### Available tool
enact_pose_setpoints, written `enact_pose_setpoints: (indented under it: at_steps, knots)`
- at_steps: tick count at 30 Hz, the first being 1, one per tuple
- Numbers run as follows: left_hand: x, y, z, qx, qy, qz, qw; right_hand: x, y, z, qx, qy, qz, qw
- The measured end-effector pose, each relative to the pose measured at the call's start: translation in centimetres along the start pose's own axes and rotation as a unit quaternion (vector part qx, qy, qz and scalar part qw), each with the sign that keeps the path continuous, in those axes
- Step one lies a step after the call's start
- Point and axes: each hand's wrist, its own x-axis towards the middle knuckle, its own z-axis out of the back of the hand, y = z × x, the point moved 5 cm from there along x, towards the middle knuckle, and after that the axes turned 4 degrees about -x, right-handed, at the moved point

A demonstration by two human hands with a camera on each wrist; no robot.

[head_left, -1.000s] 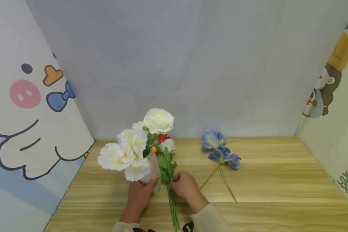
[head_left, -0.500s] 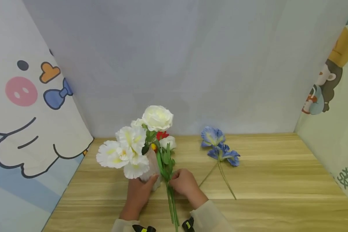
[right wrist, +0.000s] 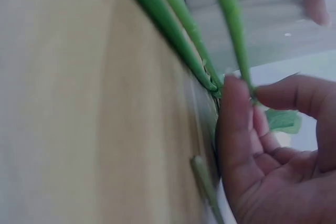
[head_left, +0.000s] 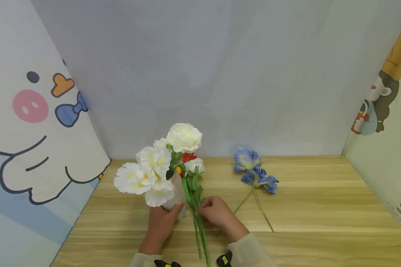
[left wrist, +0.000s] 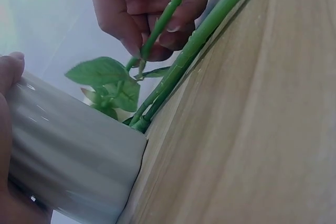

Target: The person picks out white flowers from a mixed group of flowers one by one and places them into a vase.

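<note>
My left hand point(head_left: 162, 224) grips a whitish vase point(head_left: 176, 194), its thumb on the near side. A large white, yellow-throated flower point(head_left: 142, 176) and a white rose point(head_left: 185, 137) rise from around its mouth. To its right, my right hand point(head_left: 217, 213) pinches one green flower stem point(right wrist: 233, 19) between thumb and forefinger, near some leaves point(left wrist: 107, 80). Other green stems point(left wrist: 189, 51) lie on the table beside the vase in the left wrist view. Near them show a smaller white bloom point(head_left: 194, 165) and a red flower point(head_left: 188, 157). Which bloom the pinched stem bears I cannot tell.
Two blue irises point(head_left: 247, 159) lie to the right on the wooden table point(head_left: 307, 207), their thin stems pointing towards me. A grey backdrop point(head_left: 227, 74) stands behind, with cartoon-printed panels point(head_left: 30, 144) at both sides.
My right hand has shifted slightly right, drawing the pinched stem a little apart from the other stems. My left hand stays on the vase; the head view has shifted slightly.
</note>
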Motion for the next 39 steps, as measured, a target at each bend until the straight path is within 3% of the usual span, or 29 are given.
enact_pose_setpoints:
  at_steps: [8, 15, 23, 33, 39]
  knots:
    - [-0.1, 0.1, 0.0, 0.002, -0.002, -0.002, 1.0000, -0.7, 0.5, 0.3, 0.098, 0.030, 0.041, 0.9939]
    - [-0.7, 0.7, 0.3, 0.008, -0.008, 0.015, 0.9998, -2.2, 2.6, 1.4, 0.102, -0.010, 0.118, 0.9877]
    - [-0.7, 0.7, 0.3, 0.006, -0.004, 0.019, 0.9998, -3.6, 4.4, 2.9, 0.125, -0.042, 0.178, 0.9752]
    - [-0.3, 0.5, 0.1, 0.005, -0.007, 0.010, 0.9999, -5.3, 6.5, 3.6, 0.124, -0.075, 0.240, 0.9598]
    - [-0.1, 0.4, 0.1, -0.007, -0.004, -0.003, 1.0000, -6.4, 7.8, 4.7, 0.148, -0.105, 0.250, 0.9510]
